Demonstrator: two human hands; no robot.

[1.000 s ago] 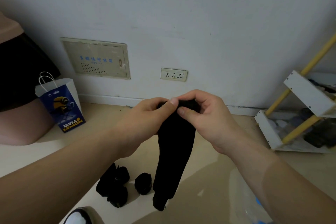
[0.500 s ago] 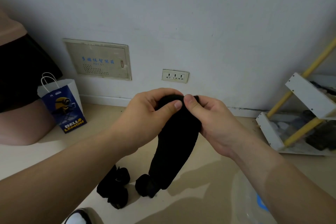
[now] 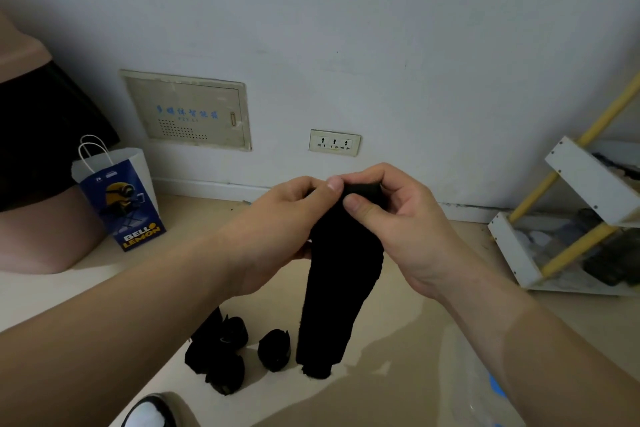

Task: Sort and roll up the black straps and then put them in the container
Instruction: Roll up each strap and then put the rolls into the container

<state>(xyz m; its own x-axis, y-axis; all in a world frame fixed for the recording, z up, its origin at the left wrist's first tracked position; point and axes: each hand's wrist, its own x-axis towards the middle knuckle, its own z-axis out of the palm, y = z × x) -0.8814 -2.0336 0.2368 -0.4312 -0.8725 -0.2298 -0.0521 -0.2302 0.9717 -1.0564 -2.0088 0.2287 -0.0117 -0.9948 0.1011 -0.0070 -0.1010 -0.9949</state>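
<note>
A long black strap (image 3: 337,291) hangs straight down in mid-air at the centre of the head view. Its top end is pinched between thumb and fingers of my left hand (image 3: 280,229) and my right hand (image 3: 391,218), which meet side by side above it. The strap's lower end dangles just over the beige floor. On the floor below my left forearm lie several rolled black straps (image 3: 221,354), and one more roll (image 3: 274,349) sits apart beside the hanging strap's tip. A clear plastic container (image 3: 481,388) shows only partly at the bottom right, under my right forearm.
A blue and white paper bag (image 3: 121,198) stands by the wall at left, next to another person's leg (image 3: 38,236). A white and yellow rack (image 3: 575,218) holding dark items stands at right. A wall socket (image 3: 334,143) and a panel (image 3: 188,111) are behind. A shoe tip (image 3: 149,414) shows at the bottom.
The strap swung from tilted leftward back to hanging straight down. My thumbs shifted slightly along its top end while both hands kept their hold.
</note>
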